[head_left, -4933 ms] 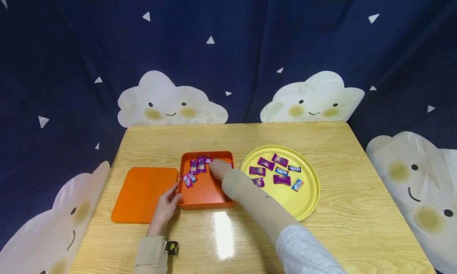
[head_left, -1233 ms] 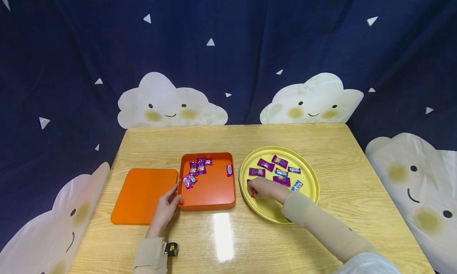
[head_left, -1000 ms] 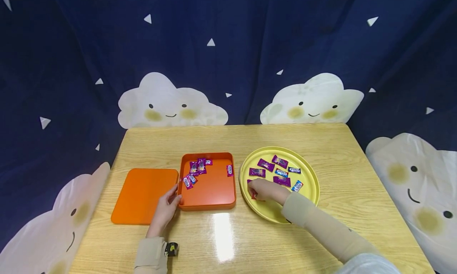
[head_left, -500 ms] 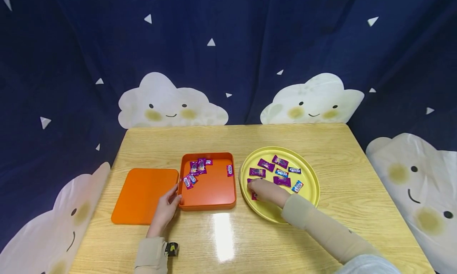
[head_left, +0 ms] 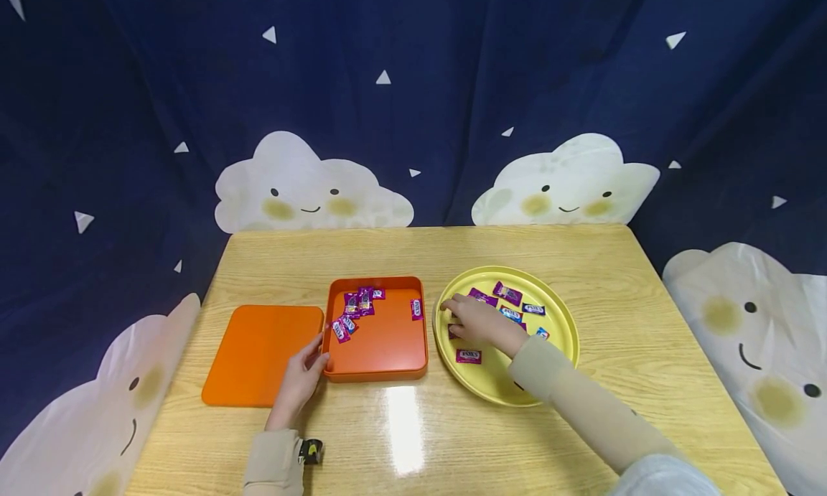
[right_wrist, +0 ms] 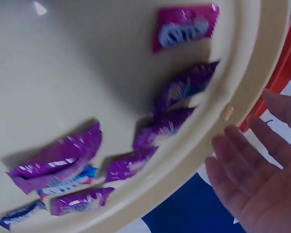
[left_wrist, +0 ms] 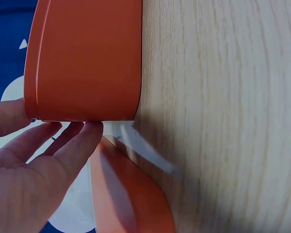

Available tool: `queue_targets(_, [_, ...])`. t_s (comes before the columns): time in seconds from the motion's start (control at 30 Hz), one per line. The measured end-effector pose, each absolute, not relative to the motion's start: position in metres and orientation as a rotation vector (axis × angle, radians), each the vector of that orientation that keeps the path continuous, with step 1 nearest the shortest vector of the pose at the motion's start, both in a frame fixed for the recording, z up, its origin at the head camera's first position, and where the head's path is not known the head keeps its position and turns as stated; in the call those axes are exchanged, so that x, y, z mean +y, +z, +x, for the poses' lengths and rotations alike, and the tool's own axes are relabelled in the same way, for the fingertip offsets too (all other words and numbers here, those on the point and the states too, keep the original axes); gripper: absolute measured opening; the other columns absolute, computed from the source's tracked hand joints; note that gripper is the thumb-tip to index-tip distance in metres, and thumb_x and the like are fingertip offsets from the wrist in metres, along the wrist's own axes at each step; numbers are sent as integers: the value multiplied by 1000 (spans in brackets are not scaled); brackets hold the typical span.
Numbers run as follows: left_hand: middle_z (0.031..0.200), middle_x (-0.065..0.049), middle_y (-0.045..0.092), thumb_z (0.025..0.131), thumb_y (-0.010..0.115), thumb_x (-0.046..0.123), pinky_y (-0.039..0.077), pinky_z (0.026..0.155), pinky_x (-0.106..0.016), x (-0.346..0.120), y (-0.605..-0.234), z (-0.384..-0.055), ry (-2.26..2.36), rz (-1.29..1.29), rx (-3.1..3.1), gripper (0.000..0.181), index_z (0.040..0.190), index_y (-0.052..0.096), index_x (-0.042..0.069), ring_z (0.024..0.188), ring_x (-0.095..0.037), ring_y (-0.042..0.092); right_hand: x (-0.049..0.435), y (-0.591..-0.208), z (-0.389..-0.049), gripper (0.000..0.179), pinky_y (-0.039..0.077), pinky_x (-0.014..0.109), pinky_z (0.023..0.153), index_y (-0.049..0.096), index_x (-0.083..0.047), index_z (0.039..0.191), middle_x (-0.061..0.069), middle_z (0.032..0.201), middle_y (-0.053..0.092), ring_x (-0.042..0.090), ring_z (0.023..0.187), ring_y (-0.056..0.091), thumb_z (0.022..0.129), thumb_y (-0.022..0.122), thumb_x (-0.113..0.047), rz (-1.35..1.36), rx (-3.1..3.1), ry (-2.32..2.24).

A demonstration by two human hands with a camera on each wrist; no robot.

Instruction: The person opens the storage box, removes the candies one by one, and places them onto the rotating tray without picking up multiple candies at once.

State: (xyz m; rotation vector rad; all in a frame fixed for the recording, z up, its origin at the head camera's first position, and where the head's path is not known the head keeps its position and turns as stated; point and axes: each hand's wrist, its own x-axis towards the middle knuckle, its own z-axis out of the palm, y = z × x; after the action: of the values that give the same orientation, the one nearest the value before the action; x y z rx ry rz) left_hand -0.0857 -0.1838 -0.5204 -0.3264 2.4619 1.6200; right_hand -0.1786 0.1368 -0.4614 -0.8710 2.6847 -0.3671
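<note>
My left hand point(head_left: 301, 376) touches the left wall of an orange box point(head_left: 381, 349) with its thumb and fingertips. The left wrist view shows the fingers against the box's outer side. Several purple and pink wrapped candies point(head_left: 365, 301) lie in the box. My right hand point(head_left: 481, 324) is over the left part of a round yellow tray point(head_left: 497, 385), fingers loosely spread and holding nothing. A pink wrapped candy point(head_left: 468, 356) lies on the tray in front of it. Purple candies point(head_left: 507, 293) and small blue candies point(head_left: 533, 309) lie around the hand, some of them partly hidden.
A flat orange lid point(head_left: 261, 352) lies left of the box on the wooden table point(head_left: 594, 438). The tray stands right of the box, close to its wall. A dark blue curtain point(head_left: 446, 65) with clouds hangs behind and beside the table.
My right hand went from the box to the tray, had its fingers on the pink candy there, then let go and moved toward the far side. My left hand stays at the box.
</note>
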Motion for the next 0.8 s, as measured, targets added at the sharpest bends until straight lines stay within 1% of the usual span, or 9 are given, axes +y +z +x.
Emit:
queue_targets(0.07, [137, -24, 40, 94, 48, 9, 29, 104, -50, -184, -521, -86, 1621, -317, 2466, 50, 141, 32, 1, 120, -39, 44, 135, -457, -183, 44, 47, 41, 88, 51, -2, 126, 17, 116, 55, 28, 98, 56, 85, 63, -13, -871, 2728, -360])
queue_targets(0.2, [138, -24, 39, 94, 48, 8, 29, 104, -49, -184, -521, -86, 1625, -303, 2468, 50, 141, 32, 1, 120, -39, 44, 130, -451, -189, 54, 40, 49, 96, 44, -3, 133, 22, 127, 48, 37, 113, 49, 84, 64, -16, -924, 2819, -334])
queue_targets(0.37, [138, -24, 39, 94, 47, 8, 29, 104, -49, -184, -521, -86, 1624, -306, 2458, 50, 141, 32, 1, 121, -39, 43, 120, -447, -196, 61, 30, 55, 102, 37, -8, 139, 21, 138, 39, 38, 125, 37, 87, 62, -27, -918, 2860, -311])
queue_targets(0.43, [138, -24, 38, 95, 47, 8, 29, 104, -49, -184, -522, -86, 1624, -309, 2453, 49, 141, 32, 1, 122, -39, 42, 113, -446, -199, 62, 27, 56, 103, 35, -11, 141, 20, 141, 36, 37, 128, 34, 88, 60, -32, -892, 2854, -294])
queue_targets(0.57, [139, -23, 37, 95, 47, 9, 29, 104, -48, -185, -522, -86, 1627, -309, 2450, 49, 141, 31, 1, 123, -39, 41, 96, -446, -203, 63, 23, 57, 105, 33, -14, 142, 17, 143, 33, 37, 131, 30, 88, 58, -35, -858, 2835, -255])
queue_targets(0.67, [139, -23, 38, 95, 47, 8, 30, 103, -48, -184, -521, -86, 1639, -305, 2451, 49, 141, 32, 0, 122, -38, 43, 83, -449, -206, 62, 23, 55, 106, 33, -16, 142, 16, 143, 33, 35, 131, 31, 89, 56, -38, -860, 2834, -199])
queue_targets(0.8, [139, -24, 38, 94, 48, 7, 32, 102, -48, -183, -520, -86, 1658, -299, 2448, 49, 140, 32, -1, 120, -38, 44, 68, -453, -207, 60, 27, 50, 106, 34, -15, 142, 16, 141, 36, 34, 129, 34, 90, 55, -38, -899, 2845, -118])
